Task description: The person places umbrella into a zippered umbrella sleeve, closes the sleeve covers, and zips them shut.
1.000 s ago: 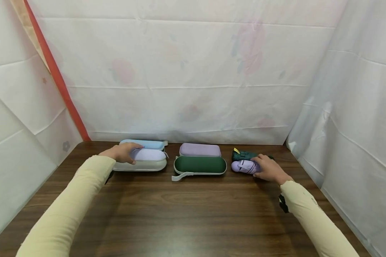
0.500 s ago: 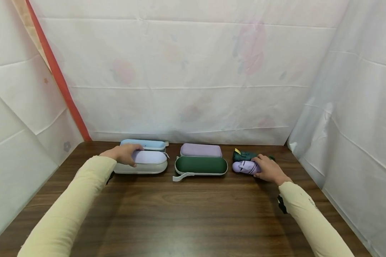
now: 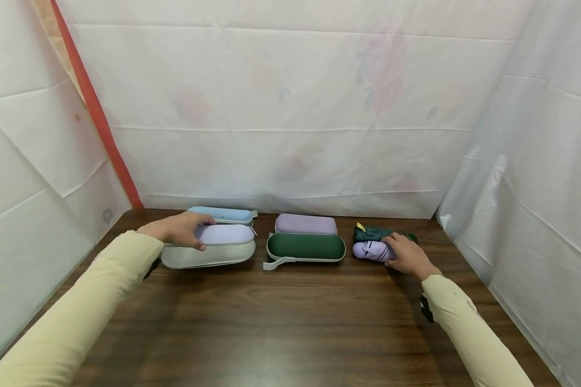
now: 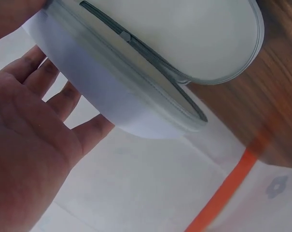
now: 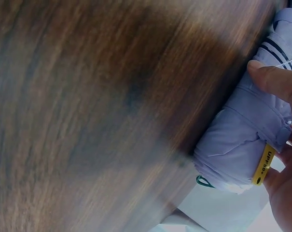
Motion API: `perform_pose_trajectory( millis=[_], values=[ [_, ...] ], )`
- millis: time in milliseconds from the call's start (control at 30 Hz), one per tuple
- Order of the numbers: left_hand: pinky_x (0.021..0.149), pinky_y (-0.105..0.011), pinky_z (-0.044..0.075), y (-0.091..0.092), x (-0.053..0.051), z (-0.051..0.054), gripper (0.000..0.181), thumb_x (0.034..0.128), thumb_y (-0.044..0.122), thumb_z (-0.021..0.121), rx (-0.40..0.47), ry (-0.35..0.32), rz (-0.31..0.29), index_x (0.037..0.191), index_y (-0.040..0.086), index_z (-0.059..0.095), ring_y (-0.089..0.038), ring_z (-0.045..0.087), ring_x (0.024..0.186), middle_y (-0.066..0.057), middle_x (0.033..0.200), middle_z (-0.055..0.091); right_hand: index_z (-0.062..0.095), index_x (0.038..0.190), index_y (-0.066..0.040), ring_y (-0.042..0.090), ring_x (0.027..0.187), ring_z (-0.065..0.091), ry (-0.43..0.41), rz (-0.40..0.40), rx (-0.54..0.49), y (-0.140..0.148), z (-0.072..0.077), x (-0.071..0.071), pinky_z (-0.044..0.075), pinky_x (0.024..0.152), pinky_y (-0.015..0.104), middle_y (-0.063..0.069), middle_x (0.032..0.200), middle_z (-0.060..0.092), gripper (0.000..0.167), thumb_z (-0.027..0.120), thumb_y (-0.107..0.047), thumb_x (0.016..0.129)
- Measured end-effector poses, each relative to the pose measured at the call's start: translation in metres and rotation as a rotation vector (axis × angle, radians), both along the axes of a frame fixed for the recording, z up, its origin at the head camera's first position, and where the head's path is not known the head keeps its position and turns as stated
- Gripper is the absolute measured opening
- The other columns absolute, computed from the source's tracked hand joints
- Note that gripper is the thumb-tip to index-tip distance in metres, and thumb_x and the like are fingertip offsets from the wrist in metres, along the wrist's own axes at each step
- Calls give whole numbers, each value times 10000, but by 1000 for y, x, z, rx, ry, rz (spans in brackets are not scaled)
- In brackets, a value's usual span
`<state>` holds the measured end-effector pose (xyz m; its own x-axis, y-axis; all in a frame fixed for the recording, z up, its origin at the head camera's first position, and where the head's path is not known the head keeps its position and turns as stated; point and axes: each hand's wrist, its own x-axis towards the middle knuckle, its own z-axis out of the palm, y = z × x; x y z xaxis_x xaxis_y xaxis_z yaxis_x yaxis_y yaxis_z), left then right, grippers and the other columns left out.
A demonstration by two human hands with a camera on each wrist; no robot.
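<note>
My left hand (image 3: 181,230) grips the lavender top of a hard zip case (image 3: 226,234), its thumb on the near side. The case's front is off-white; in the left wrist view a dark zipper (image 4: 125,36) runs beside the off-white oval face (image 4: 218,38). I cannot tell whether the zipper is undone. A light blue case (image 3: 222,215) lies just behind. At the right, my right hand (image 3: 409,256) holds a folded lavender umbrella (image 5: 242,118) between thumb and fingers, low on the table. A dark green folded umbrella (image 3: 370,234) with a yellow tag lies directly behind it.
Between the hands, a dark green case (image 3: 306,246) with a pale wrist strap (image 3: 277,263) lies before a purple case (image 3: 306,224). All rest on the brown wooden table (image 3: 271,322). White patterned sheets (image 3: 290,107) enclose the back and sides.
My left hand has drawn the lavender and off-white case slightly towards me and left, tilting its near side. The right hand stays on the lavender umbrella with little change. The head view has shifted slightly.
</note>
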<state>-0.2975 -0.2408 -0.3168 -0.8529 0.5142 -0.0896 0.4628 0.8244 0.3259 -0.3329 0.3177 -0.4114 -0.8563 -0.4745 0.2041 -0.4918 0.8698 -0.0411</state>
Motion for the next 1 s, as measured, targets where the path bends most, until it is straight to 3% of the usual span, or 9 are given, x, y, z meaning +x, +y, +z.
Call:
perform_pose_trajectory(
  millis=[200, 500, 733, 1000],
  values=[
    [843, -478, 442, 9, 12, 11, 543, 787, 155, 775, -11, 3, -5, 1248, -23, 551, -285, 530, 1004, -153, 1171, 576, 574, 1193, 62, 361, 948, 579, 32, 29, -8, 2, -2, 1, 465, 801, 508, 181, 1055, 563, 569, 832, -94, 711],
    [827, -433, 450, 26, 22, 19, 522, 801, 178, 761, 13, 7, -99, 1235, -33, 562, -235, 554, 981, -129, 1163, 596, 574, 1193, 63, 360, 950, 580, 36, 36, -8, 0, -3, -1, 467, 798, 507, 186, 1061, 564, 564, 827, -89, 713],
    [810, -397, 451, 48, 21, 17, 534, 805, 199, 757, 38, -7, -148, 1251, -23, 563, -197, 559, 957, -95, 1152, 605, 583, 1185, 61, 356, 967, 578, 29, 26, -16, -3, -3, 0, 466, 812, 501, 181, 1064, 568, 558, 831, -85, 707],
    [884, -403, 445, 91, 23, 10, 533, 814, 216, 754, 49, -43, -187, 1270, 15, 565, -198, 561, 1029, -71, 1199, 590, 579, 1188, 58, 362, 960, 577, 22, 20, -3, -3, -1, 0, 464, 807, 507, 180, 1053, 562, 547, 822, -88, 720]
  ],
)
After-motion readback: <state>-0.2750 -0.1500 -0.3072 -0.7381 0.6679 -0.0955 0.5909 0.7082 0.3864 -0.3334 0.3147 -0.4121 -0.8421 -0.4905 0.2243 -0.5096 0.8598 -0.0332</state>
